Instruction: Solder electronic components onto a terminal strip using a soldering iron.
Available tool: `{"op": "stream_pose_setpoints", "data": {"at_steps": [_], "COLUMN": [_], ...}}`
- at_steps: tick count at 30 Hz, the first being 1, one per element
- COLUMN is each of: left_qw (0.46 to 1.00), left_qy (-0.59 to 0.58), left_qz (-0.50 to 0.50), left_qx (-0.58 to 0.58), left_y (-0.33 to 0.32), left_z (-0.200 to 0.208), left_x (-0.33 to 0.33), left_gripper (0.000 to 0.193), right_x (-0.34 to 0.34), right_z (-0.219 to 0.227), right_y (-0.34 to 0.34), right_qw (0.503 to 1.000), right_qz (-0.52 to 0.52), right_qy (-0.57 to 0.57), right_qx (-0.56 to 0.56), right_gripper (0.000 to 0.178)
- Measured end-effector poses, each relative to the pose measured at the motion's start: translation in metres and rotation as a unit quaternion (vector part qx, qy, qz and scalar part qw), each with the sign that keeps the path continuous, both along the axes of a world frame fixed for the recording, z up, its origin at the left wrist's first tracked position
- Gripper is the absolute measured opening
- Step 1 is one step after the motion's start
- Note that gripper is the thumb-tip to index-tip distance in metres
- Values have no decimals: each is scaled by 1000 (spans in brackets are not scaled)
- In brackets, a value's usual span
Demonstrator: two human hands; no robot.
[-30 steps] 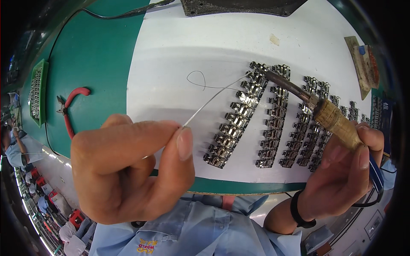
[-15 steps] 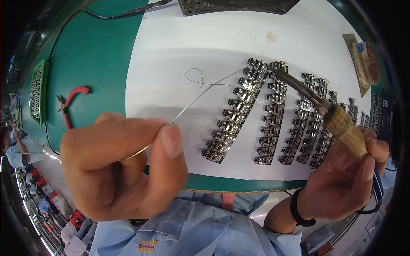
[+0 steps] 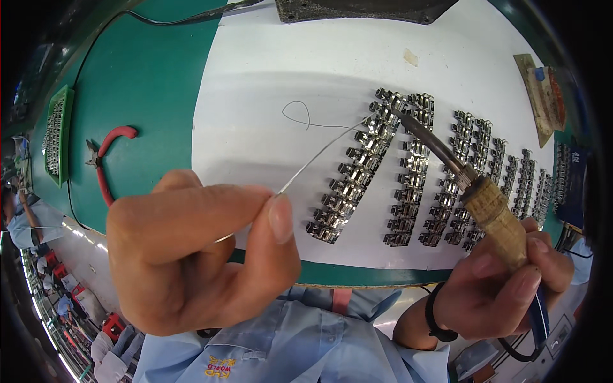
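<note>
My left hand (image 3: 204,249) pinches a strand of solder wire (image 3: 317,155) between thumb and forefinger. The wire runs up to the left side of the slanted leftmost row of small metal parts (image 3: 354,169), near its far end. In my right hand (image 3: 511,287) is a soldering iron (image 3: 495,210) with a worn wooden handle, gripped like a pen. Its dark tip reaches the same row from the right, close to the far end; whether it touches the metal cannot be made out. A second row of metal parts (image 3: 408,172) stands just right of the first.
Several more rows of metal parts (image 3: 472,147) stand to the right on white paper (image 3: 255,70). Red-handled cutters (image 3: 105,159) and a green tray (image 3: 66,137) of parts lie left on the green mat. A dark block (image 3: 364,9) is at the back. A thin wire loop (image 3: 295,112) lies nearby.
Both hands have moved toward me along the first row, bringing the wire end and iron tip slightly nearer. My left hand has also shifted right, my right hand left.
</note>
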State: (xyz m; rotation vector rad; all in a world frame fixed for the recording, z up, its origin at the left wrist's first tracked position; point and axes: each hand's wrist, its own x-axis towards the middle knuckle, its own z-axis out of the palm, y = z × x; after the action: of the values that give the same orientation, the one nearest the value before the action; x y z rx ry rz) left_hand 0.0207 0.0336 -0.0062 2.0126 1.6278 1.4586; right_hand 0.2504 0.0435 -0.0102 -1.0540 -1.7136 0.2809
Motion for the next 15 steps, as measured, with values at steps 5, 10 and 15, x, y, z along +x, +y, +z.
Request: {"op": "stream_pose_setpoints", "data": {"at_steps": [5, 10, 15], "left_qw": [1000, 999, 999], "left_qy": [17, 26, 36], "left_qz": [-5, -21, -17], "left_qx": [-8, -17, -30], "left_y": [0, 1, 1], "left_z": [1, 3, 5], "left_x": [0, -2, -2], "left_gripper": [14, 15, 15], "right_x": [-11, -9, -7], "right_z": [5, 8, 5], "right_y": [3, 5, 7], "right_qw": [999, 994, 995], "right_qz": [2, 48, 35], "right_qy": [40, 80, 68], "right_qx": [-30, -63, -59], "right_gripper": [33, 32, 28]}}
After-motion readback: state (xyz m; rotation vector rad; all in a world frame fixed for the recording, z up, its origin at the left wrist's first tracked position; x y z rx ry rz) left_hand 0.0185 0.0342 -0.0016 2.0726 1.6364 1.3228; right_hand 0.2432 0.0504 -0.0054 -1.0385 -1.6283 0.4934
